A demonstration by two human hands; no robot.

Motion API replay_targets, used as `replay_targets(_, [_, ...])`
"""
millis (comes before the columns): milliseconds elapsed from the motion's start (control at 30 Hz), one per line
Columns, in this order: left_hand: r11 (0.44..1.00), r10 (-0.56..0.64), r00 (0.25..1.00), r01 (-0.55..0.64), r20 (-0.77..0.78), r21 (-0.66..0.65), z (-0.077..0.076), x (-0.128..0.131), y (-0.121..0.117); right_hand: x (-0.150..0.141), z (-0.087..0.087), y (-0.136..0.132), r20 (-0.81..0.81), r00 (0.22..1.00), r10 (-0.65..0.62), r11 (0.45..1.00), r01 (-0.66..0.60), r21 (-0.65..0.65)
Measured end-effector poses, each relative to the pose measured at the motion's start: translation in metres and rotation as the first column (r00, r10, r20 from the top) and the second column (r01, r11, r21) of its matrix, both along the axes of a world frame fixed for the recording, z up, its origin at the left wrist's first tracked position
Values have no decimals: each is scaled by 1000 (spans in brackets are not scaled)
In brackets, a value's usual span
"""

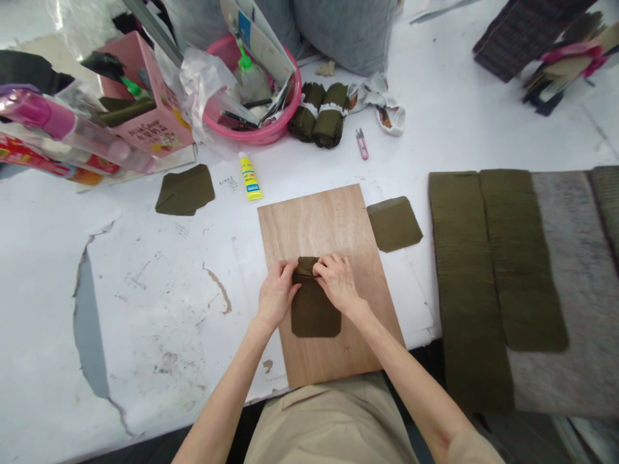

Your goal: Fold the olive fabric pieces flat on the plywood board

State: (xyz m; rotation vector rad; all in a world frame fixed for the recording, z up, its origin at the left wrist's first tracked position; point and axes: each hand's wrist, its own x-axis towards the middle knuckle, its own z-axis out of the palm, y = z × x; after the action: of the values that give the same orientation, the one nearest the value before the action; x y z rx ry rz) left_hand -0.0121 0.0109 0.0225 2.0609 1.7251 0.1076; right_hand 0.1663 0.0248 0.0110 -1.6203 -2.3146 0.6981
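A small olive-green fabric piece [314, 312] lies on a wooden board [319, 225] in front of me. Its top edge is folded over. My left hand [276, 293] pinches that fold at the left corner, fingers curled. My right hand [338, 280] presses and pinches the fold from the right side, fingers bent. Both hands meet at the top of the piece.
Another olive piece [394, 223] lies right of the board, one more [185, 190] at the left. A yellow glue tube [250, 175], pink snips [362, 143], rolled olive bundles [322, 113], a pink basin [278, 125] and a pink box [149, 96] stand behind. Long olive panels [498, 258] lie right.
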Motion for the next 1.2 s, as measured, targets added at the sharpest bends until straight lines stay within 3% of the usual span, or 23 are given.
replay_targets(133, [989,-148,989,148,-26,-3,-1,-2,9,3,-6,-10,-51,994,97,993,-93,75])
replay_targets(233, [972,-232,971,230,-51,-55,0,-3,17,7,-9,-18,-128,985,113,993,-106,57])
replay_targets(300, [960,-270,962,265,-50,-90,1,-3,20,10,-9,-22,-225,974,36,999,-36,2])
replay_targets(400, [959,-262,965,261,-1,-111,2,-4,20,16,-5,-28,-391,895,-213,973,156,-172])
replay_targets(500, [970,-197,979,203,59,-135,-1,-5,14,21,-3,-35,-378,811,-447,875,308,-374])
replay_targets(633, [981,-87,986,109,139,-159,-9,-7,4,22,-8,-50,-310,736,-602,755,398,-522])
replay_targets(800, [988,-80,976,105,202,-116,-20,-11,-2,14,-14,-67,-330,663,-672,708,444,-549])
replay_targets(900, [996,9,957,15,291,-83,-26,-13,-8,9,-16,-72,-389,583,-713,688,477,-547])
replay_targets(1067, [970,232,870,-174,434,-169,-27,-10,-23,5,-21,-76,-487,424,-764,644,447,-621])
replay_targets(1200, [898,430,699,-264,572,-352,-28,-9,-29,5,-26,-77,-487,337,-806,592,448,-671])
